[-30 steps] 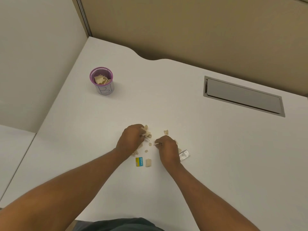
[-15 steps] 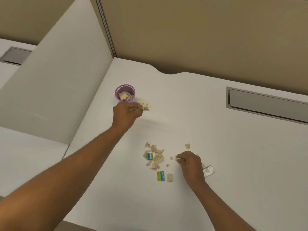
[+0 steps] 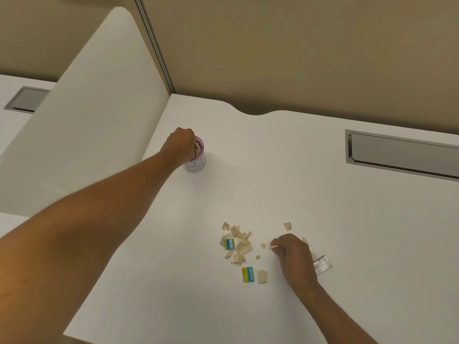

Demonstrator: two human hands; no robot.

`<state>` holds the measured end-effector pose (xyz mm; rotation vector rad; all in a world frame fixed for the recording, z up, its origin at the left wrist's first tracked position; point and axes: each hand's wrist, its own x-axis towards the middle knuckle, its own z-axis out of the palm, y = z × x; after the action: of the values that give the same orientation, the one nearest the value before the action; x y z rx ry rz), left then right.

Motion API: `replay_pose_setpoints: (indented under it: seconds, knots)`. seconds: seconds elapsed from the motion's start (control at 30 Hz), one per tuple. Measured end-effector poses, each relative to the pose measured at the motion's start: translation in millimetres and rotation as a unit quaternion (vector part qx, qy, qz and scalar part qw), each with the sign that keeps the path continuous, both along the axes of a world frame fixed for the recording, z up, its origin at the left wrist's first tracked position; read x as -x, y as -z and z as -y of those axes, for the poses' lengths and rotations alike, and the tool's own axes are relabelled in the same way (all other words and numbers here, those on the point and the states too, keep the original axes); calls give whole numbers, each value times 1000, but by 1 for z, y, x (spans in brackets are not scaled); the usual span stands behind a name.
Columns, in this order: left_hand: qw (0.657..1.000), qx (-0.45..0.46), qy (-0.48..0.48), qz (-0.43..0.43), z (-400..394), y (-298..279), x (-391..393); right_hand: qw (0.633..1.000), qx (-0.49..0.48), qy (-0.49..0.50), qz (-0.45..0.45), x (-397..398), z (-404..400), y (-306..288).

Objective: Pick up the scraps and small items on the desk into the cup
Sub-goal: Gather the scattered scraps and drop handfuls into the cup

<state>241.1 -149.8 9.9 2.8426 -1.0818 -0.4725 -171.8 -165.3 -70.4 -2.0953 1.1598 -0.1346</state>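
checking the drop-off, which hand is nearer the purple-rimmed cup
Left. The left hand is right over the purple-rimmed cup, fingers at its mouth. The right hand is far nearer the camera, down among the paper scraps.

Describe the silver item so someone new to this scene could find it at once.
On the white desk, find the scatter of tan paper scraps near the front. The right hand rests beside them; the silver foil packet pokes out past that hand's outer edge, the only shiny metallic piece.

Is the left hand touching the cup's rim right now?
Cannot tell. In the head view the left hand overlaps the near side of the cup, hiding that part of the rim, so neither contact nor gap shows.
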Motion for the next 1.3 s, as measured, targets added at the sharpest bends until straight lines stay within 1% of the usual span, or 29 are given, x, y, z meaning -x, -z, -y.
replay_pose_setpoints:
  seconds: [0.2,0.4,0.6,0.73,0.9,1.0,1.07,1.13,1.2,1.23,1.3]
  knots:
    - [997,-65,45,22,8,18,-8,1000,-5,-5,-17,0,1,-1]
    - [993,-90,76,17,12,24,-9,999,-16,-4,-27,-1,2,-2]
    - [990,-89,110,-13,12,-3,-12,1000,-13,-5,-26,-1,3,0]
    - [989,-87,111,-44,8,-26,-15,1000,-6,-1,-20,-1,3,0]
    - [992,-27,104,-60,0,-40,-12,1000,-3,-4,-14,-2,0,-3]
    - [995,5,88,-50,-5,-48,-8,1000,-8,2,-20,-3,0,-5]
    - [995,75,55,-30,-12,-51,-1,1000,-17,8,-21,-2,1,-7]
    - [985,173,22,-15,-29,-47,20,999,-29,19,-15,-2,1,-9]
    - [973,227,43,-3,-54,-27,52,998,-50,41,0,-4,3,-13]
    - [972,227,67,-5,-69,-12,67,997,-64,52,8,-7,3,-15]
    - [977,187,104,-24,-97,22,90,994,-89,61,21,-18,3,-22]
